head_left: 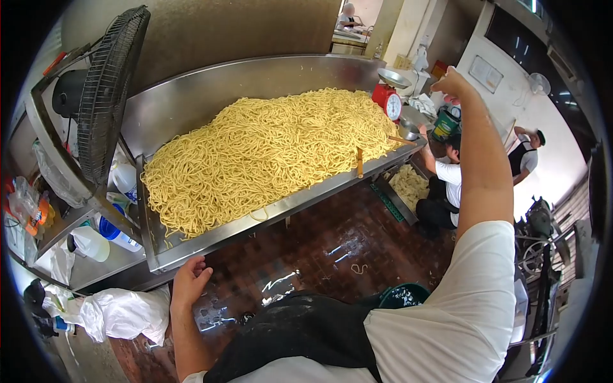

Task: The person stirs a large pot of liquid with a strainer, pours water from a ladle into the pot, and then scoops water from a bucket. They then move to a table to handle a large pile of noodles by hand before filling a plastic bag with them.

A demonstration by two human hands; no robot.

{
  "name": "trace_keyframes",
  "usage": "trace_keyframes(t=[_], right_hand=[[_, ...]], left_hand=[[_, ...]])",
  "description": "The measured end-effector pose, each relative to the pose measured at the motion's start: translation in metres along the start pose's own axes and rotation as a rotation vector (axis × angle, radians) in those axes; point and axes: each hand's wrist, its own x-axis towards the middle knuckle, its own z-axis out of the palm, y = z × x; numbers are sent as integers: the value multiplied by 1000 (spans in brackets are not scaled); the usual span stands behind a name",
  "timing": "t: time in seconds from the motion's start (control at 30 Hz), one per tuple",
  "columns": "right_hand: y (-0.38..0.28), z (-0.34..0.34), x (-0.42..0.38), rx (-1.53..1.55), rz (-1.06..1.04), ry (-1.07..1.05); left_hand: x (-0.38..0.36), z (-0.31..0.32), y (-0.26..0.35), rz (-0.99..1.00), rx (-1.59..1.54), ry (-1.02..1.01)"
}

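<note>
A long heap of yellow noodles lies in a steel trough. Beside the trough's front left corner hangs my left hand, its fingers loosely bent, thumb apart, with nothing visible in it. My right hand is raised at the end of an outstretched arm, to the right of a red dial scale with a metal pan on top. Its fingers are bent and spread, and no object shows in them. A wooden-handled tool rests at the trough's front edge, and another wooden handle lies at its right end.
A black fan stands at left, above plastic jugs and white bags. A person crouches at right by a crate of pale pieces; another person stands behind. The floor is wet, with a green bucket.
</note>
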Motion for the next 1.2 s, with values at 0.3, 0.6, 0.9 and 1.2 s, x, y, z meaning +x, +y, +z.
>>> trace_keyframes(t=[0.3,0.6,0.9,1.2], right_hand=[[-27,-21,4,-61,17,-142],[-30,-23,-9,-64,7,-131],[-32,-16,-1,-11,28,-102],[-38,-18,-6,-16,32,-26]], left_hand=[[-4,-22,-38,-44,-13,16],[2,-23,-25,-58,-23,-10],[1,-22,-35,-50,4,10],[-2,-20,-26,-66,4,30]])
